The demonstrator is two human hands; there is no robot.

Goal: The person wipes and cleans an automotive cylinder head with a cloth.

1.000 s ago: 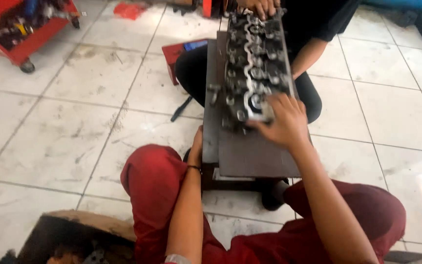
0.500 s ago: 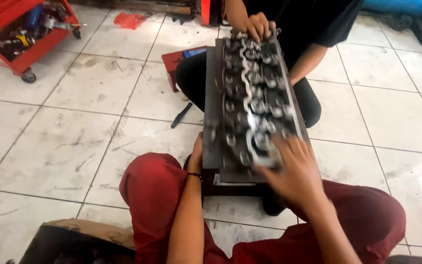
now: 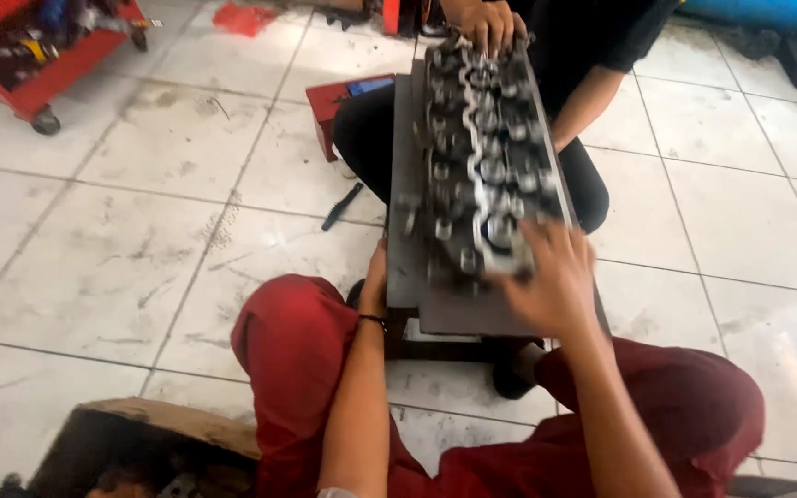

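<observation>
Cylinder head (image 3: pixel 483 157): R hand (image 3: pixel 551 281) flat on near end, fingers spread; L hand (image 3: pixel 375 281) fingers hidden, can't tell.

An auto repair workshop, seen from above. A grimy white tiled floor (image 3: pixel 140 249) is marked with dark oily streaks. A large metal engine cylinder head (image 3: pixel 486 157), greasy and full of valve springs, rests on a low steel stand (image 3: pixel 408 221) between two people sitting on the floor. A red wheeled tool cart (image 3: pixel 34 51) loaded with tools stands in the upper left corner. A red tool tray (image 3: pixel 348 97) and a loose black hand tool (image 3: pixel 341 207) lie on the tiles nearby.
</observation>
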